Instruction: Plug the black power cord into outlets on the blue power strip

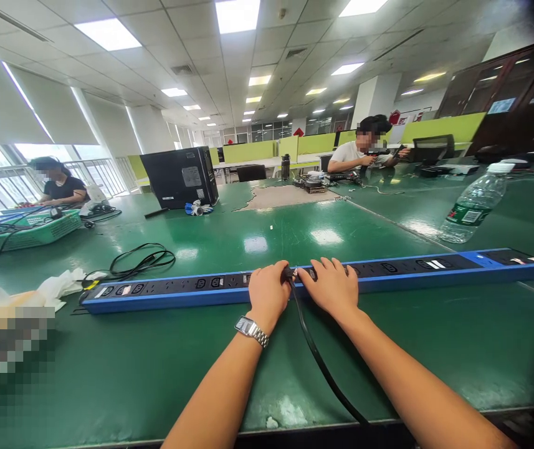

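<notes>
Green table (154, 380) fills the lower frame, glossy, so anything set on it probably slides easily. Blue power strip (379, 272) lies flat across the middle of the frame, left edge area to far right. Looks rigid and long, likely awkward rather than fragile; I'd guess fairly heavy. To shift it, take it by the blue side rails, one hand toward each end; keep fingers off the sockets. Black cable (318, 359) drops from frame centre to the bottom edge: thick, springy, would fight a tight bend. Clear bottle (470, 209), upper right, sits just behind the strip; light, easily knocked. Right hand (332, 287), centre, lies over the strip, fingers spread, thumb toward the cable end; can't tell from here if it grips. Left hand (269, 290), just left of that, pinches the black plug (289, 273). Plug body looks hard and small; best held there, not by the cord.
</notes>
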Action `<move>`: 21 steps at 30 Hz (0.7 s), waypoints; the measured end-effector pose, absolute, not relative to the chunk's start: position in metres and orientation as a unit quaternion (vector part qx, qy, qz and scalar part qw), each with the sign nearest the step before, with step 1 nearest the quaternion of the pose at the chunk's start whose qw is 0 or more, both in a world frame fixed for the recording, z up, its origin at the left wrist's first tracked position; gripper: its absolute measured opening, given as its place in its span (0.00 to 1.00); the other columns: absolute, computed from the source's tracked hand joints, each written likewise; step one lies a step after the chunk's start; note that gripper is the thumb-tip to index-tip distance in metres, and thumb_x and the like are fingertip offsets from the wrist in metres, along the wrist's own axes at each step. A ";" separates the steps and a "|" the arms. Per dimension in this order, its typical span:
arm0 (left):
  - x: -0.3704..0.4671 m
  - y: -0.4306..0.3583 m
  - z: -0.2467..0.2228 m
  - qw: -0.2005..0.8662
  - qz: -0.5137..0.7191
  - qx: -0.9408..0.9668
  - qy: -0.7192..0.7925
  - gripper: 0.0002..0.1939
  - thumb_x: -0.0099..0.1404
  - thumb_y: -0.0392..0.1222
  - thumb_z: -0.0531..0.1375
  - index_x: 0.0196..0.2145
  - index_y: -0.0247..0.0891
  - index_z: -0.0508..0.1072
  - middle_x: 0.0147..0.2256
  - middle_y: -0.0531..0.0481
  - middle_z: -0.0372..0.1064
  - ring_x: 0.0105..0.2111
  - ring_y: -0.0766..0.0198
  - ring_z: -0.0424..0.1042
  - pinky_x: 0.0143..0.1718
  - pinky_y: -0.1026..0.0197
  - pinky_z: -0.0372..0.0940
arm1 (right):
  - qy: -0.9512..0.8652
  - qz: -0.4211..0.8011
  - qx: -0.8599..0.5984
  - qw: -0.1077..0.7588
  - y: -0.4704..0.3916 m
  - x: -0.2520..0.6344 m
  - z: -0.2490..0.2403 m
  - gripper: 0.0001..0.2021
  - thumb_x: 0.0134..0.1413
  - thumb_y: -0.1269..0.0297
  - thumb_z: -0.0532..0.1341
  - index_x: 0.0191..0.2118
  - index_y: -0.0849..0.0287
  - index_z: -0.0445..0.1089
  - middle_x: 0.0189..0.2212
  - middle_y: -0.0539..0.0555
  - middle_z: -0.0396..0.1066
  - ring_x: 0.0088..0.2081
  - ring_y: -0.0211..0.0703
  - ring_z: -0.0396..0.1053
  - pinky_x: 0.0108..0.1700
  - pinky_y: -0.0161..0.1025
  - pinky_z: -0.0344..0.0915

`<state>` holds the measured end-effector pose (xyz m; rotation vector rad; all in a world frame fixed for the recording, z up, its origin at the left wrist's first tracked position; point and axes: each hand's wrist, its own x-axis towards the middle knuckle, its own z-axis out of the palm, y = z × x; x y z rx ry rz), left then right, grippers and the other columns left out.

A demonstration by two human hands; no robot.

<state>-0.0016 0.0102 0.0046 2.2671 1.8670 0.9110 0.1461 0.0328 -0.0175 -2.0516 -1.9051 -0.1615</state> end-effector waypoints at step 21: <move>-0.001 0.008 -0.006 0.033 0.323 0.715 0.619 0.30 0.67 0.34 0.57 0.65 0.29 0.56 0.48 0.39 0.77 0.52 0.54 0.73 0.60 0.50 0.60 | -0.748 0.111 -0.654 0.024 0.035 0.094 0.088 0.16 0.53 0.59 0.56 0.40 0.62 0.77 0.41 0.64 0.77 0.41 0.52 0.75 0.36 0.40 0.66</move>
